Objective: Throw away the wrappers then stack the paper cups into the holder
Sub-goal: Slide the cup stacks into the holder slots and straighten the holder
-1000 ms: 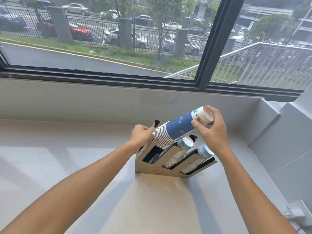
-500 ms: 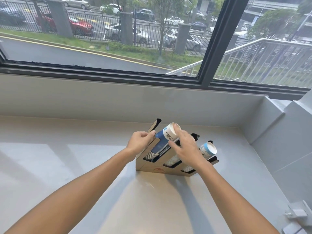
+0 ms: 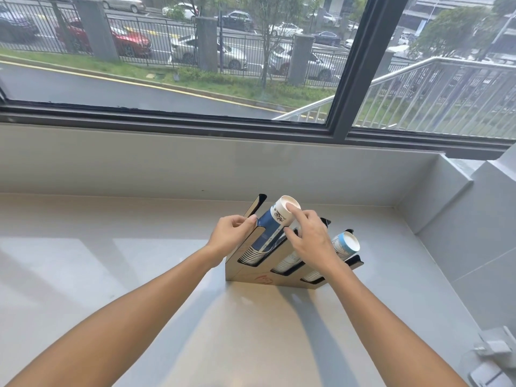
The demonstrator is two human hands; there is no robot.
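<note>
A slanted wooden cup holder (image 3: pixel 252 276) with three slots stands on the grey counter. A dark blue stack of paper cups (image 3: pixel 275 226) lies in its left slot. My right hand (image 3: pixel 310 238) rests on that stack, index fingertip on its white upper end and thumb at its side. My left hand (image 3: pixel 231 231) grips the holder's left wall. The middle slot holds a white stack (image 3: pixel 287 263), partly hidden by my right hand. A light blue stack (image 3: pixel 344 243) fills the right slot. No wrappers are in view.
The grey counter (image 3: pixel 139 275) meets a low wall under a wide window. A stepped grey ledge (image 3: pixel 446 196) rises on the right. White plastic fittings (image 3: pixel 494 356) lie at the bottom right corner.
My right hand has lowered the dark blue stack from above the holder down into the left slot. My left hand has stayed on the holder's left wall.
</note>
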